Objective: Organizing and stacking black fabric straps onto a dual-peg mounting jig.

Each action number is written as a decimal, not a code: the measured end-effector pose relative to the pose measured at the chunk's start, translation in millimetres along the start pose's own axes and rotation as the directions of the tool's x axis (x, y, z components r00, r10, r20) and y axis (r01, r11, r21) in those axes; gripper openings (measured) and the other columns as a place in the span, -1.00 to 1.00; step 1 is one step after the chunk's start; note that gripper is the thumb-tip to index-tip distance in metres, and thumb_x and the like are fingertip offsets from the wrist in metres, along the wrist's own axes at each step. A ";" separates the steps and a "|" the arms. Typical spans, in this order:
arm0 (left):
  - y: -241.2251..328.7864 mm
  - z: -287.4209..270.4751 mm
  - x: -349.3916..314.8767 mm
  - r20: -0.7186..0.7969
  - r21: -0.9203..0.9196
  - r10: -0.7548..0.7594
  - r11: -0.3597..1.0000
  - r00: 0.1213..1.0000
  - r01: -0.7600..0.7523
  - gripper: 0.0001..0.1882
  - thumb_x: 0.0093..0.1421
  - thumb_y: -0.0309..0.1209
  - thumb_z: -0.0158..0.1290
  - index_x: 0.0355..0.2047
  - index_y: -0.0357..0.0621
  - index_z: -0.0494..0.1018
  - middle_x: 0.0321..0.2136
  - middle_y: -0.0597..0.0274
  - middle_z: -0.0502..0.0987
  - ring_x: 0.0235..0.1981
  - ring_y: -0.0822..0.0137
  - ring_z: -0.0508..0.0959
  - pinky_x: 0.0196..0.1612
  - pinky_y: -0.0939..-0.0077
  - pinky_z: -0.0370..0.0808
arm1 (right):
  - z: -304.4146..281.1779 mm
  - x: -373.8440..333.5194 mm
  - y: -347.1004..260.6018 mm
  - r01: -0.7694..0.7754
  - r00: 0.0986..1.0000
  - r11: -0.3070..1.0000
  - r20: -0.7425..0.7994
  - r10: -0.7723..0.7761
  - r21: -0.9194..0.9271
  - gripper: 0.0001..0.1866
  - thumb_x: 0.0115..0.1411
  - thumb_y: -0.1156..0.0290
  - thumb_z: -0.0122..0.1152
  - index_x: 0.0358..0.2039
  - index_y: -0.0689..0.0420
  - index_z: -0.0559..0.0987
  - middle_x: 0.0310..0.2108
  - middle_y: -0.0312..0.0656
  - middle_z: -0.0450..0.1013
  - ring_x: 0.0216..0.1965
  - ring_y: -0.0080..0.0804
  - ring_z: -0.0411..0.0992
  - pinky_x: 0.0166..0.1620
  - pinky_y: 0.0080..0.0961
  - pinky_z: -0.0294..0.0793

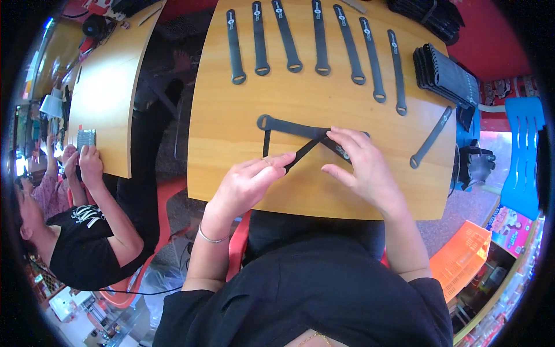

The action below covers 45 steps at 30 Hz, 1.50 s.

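Observation:
A dark grey strap with a slotted round end lies across the near middle of the table. A narrow black band runs slantwise from it down to my left hand, which is closed in a pinch on the band. Another length of black band hangs from near the slotted end to behind my left fingers. My right hand rests its fingertips on the strap where the band meets it, thumb spread away. Part of the strap, with a pale printed mark, is covered by that hand.
Several similar grey straps lie in a row across the far table; one more strap lies at the right. Stacked black straps sit at the right edge. A co-worker sits left at another table. An orange basket stands lower right.

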<state>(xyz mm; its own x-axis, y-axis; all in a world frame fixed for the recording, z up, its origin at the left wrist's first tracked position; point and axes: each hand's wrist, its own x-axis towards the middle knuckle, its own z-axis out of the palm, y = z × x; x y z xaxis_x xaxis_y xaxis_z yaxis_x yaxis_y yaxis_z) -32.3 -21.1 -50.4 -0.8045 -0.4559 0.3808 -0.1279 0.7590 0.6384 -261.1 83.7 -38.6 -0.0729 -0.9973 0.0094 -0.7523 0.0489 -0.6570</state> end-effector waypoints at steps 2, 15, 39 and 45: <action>1.5 -1.4 -2.9 -0.001 0.009 0.012 1.000 1.000 -0.012 -0.90 0.00 -0.68 0.04 -0.46 -0.26 0.38 -0.23 0.03 0.59 -0.34 0.12 0.63 -0.32 0.41 0.58 | 0.7 0.6 -1.2 -0.005 1.000 1.000 0.000 0.005 -0.017 -0.44 -0.02 0.29 0.35 0.00 0.21 0.44 0.03 -0.02 0.38 0.05 -0.06 0.34 0.08 -0.30 0.37; 44.3 -61.1 -34.6 0.000 -0.553 -0.246 0.808 0.969 0.205 -0.80 0.03 -0.75 0.06 -0.40 -0.22 0.36 -0.31 -0.04 0.61 -0.29 0.14 0.65 -0.29 0.50 0.56 | -9.9 -3.7 0.9 0.124 0.989 0.992 0.084 -0.123 -0.002 -0.51 -0.10 0.29 0.41 -0.11 0.10 0.54 0.04 -0.11 0.39 0.05 -0.13 0.35 0.06 -0.32 0.38; -2.9 -12.8 4.7 -0.083 -0.658 -0.650 0.604 0.755 0.449 -0.88 0.08 -0.70 0.10 -0.34 -0.36 0.47 -0.39 0.20 0.54 -0.39 0.42 0.59 -0.33 0.66 0.49 | -7.1 -31.3 17.3 -0.218 0.901 0.620 -0.089 0.424 0.754 -0.78 0.16 0.64 0.11 -0.16 0.22 0.51 -0.31 -0.28 0.42 -0.41 -0.62 0.43 -0.35 -0.72 0.45; -12.5 -6.5 8.9 -0.118 -0.756 -0.698 0.524 0.706 0.392 -0.90 0.17 -0.63 0.05 -0.28 -0.33 0.42 -0.41 0.16 0.57 -0.37 0.40 0.62 -0.33 0.65 0.51 | -0.2 -25.0 23.8 -0.001 0.861 0.617 -0.313 0.401 0.787 -0.84 0.20 0.63 0.10 -0.19 0.26 0.50 -0.29 -0.26 0.39 -0.40 -0.62 0.47 -0.33 -0.70 0.51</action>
<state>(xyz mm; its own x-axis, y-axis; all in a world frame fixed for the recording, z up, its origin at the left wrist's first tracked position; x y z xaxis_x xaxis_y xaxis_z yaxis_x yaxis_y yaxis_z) -34.1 -37.7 -50.7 -0.4097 -0.9069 -0.0979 0.0568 -0.1325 0.9895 -277.3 109.8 -54.3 -0.5695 -0.8218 -0.0191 0.0512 -0.0123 -0.9986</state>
